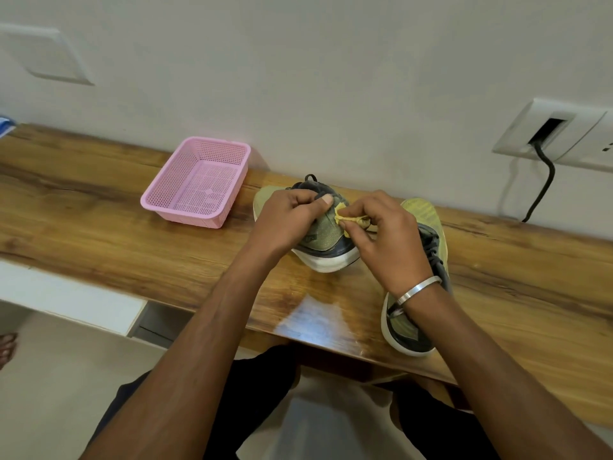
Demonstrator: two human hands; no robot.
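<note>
Nearest you, at the right of the desk (99,227), lies the second shoe (404,330). Just beyond, your right hand (388,240) pinches a yellow cloth (351,220) against the tilted shoe (326,234), which your left hand (288,217) grips mid-desk. A pink basket (189,218) sits far left.

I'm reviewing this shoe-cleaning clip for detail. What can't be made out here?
Head view:
Olive-green mesh sneaker with a white sole: the left hand covers its laces and front.
Small yellow cloth: bunched in the right hand, full size hidden.
Second olive-green sneaker: the right wrist crosses its middle.
Marking on the held sneaker's side: too small to read.
</note>
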